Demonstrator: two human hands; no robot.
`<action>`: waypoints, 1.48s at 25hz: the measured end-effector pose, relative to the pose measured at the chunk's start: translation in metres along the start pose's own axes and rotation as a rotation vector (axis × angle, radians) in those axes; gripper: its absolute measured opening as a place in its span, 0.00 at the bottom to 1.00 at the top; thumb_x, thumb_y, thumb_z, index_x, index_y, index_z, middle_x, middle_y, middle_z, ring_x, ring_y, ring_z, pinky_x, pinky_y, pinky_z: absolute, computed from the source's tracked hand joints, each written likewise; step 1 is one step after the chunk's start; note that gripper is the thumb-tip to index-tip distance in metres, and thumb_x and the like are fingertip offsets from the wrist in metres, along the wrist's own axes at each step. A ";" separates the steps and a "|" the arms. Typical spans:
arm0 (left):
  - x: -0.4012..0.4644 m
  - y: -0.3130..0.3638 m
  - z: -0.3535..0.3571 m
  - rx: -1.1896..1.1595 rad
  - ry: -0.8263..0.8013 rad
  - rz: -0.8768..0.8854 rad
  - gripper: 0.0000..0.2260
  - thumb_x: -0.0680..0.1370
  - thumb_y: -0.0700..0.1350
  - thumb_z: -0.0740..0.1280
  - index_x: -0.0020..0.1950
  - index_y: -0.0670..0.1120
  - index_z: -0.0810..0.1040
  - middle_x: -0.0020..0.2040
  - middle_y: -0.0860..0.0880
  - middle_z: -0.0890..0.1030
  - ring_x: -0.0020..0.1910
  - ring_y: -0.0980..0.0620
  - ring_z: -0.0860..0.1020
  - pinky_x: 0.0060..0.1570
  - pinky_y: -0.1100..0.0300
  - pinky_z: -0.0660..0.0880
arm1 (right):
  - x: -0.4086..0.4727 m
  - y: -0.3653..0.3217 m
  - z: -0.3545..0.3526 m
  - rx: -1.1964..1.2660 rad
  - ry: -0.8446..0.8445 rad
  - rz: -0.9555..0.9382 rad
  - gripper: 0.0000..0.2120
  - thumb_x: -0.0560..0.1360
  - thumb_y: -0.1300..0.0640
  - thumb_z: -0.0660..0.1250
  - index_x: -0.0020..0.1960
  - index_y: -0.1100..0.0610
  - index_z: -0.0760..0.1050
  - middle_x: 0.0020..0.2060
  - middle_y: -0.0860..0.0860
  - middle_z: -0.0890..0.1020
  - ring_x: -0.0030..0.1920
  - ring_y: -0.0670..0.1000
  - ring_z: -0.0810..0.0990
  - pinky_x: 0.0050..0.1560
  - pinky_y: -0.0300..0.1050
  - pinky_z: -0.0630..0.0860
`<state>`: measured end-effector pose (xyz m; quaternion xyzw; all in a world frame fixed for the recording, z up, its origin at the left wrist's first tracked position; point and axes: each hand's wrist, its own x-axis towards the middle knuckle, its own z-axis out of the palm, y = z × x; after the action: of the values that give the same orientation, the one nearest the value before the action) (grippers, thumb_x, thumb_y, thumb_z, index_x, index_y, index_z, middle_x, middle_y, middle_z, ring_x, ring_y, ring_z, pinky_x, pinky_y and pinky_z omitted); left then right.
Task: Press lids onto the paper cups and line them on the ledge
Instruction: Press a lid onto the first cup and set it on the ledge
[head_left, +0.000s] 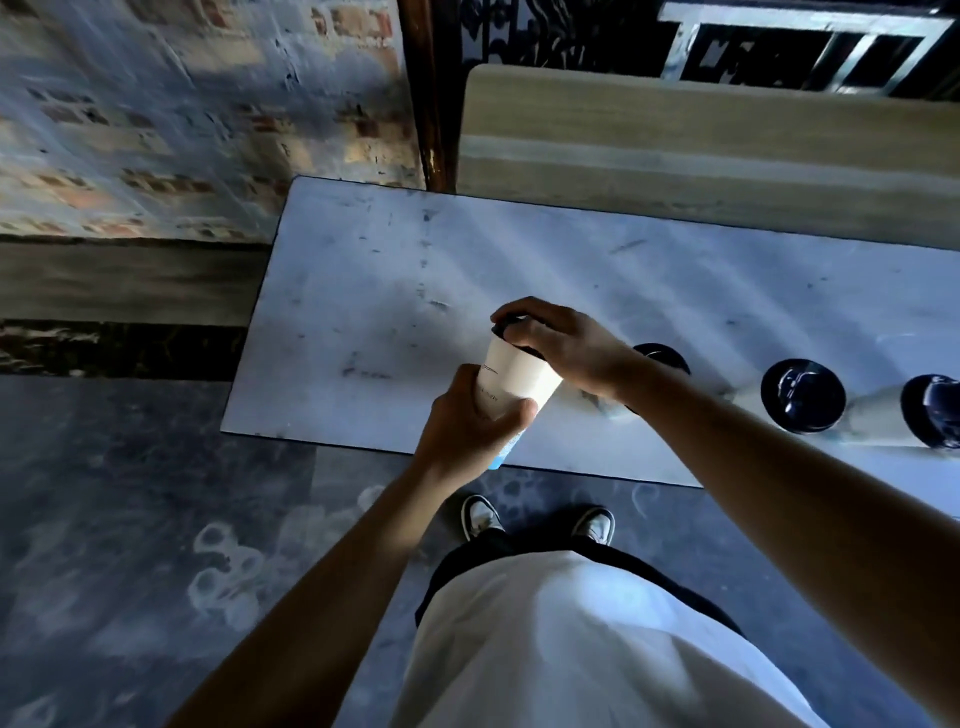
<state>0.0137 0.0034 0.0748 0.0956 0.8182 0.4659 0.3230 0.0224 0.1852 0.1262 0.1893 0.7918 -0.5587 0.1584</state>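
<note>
A white paper cup (514, 376) is held tilted above the near edge of a white table (363, 291). My left hand (467, 426) wraps around the cup's lower body. My right hand (558, 343) covers a black lid (503, 328) on the cup's mouth, fingers curled over it. To the right, three lidded cups stand in a row along the table's near side: one (662, 358) partly hidden behind my right wrist, a second (802, 396), and a third (932, 418) at the frame's edge.
A light wooden bench or board (701, 130) runs along the table's far side. A painted brick wall (182, 104) stands at the left. A dark metal railing (779, 41) is at the top right. My shoes (483, 517) stand on the dark floor below the table edge.
</note>
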 end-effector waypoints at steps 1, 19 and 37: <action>-0.003 0.008 0.003 -0.010 0.008 -0.031 0.21 0.70 0.60 0.73 0.56 0.52 0.74 0.46 0.55 0.82 0.43 0.58 0.82 0.37 0.61 0.76 | -0.001 0.001 -0.003 0.105 0.009 0.010 0.16 0.78 0.46 0.63 0.61 0.48 0.83 0.56 0.44 0.87 0.58 0.47 0.83 0.63 0.48 0.76; -0.035 0.074 0.055 -0.709 -0.418 -0.190 0.29 0.66 0.48 0.76 0.65 0.41 0.76 0.47 0.38 0.83 0.38 0.41 0.83 0.33 0.51 0.81 | -0.033 0.029 -0.079 0.450 -0.301 -0.114 0.24 0.83 0.49 0.57 0.67 0.66 0.78 0.62 0.65 0.82 0.55 0.59 0.83 0.54 0.50 0.80; -0.037 0.091 0.074 -0.731 -0.316 -0.210 0.31 0.65 0.50 0.75 0.65 0.39 0.77 0.46 0.39 0.82 0.37 0.44 0.81 0.32 0.54 0.79 | -0.036 0.021 -0.086 0.501 -0.319 -0.097 0.16 0.78 0.50 0.61 0.55 0.59 0.80 0.52 0.61 0.83 0.48 0.60 0.82 0.47 0.50 0.78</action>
<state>0.0746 0.0879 0.1393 -0.0392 0.5446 0.6699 0.5031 0.0607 0.2682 0.1539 0.0942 0.6025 -0.7664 0.2021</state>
